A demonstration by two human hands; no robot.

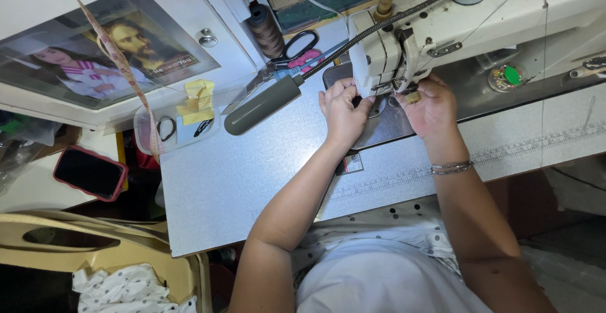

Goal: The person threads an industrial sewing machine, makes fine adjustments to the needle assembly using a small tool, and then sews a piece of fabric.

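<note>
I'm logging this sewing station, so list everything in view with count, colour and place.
sewing machine: one, white, table's far side
gooseneck lamp: one, grey-green, left of the needle
scissors: one pair, black handles, behind the lamp
thread cone: one, brown, beside the scissors
measuring tape: one, pale, hanging at left
phone: one, red case, far left
table: one, grey
bracelets: silver, right wrist
left hand: at the needle area
right hand: at the needle area, grip unclear

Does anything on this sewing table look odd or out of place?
Nothing is spilled or broken. The phone lies off the table on a lower surface, and a measuring tape dangles across the view.
</note>
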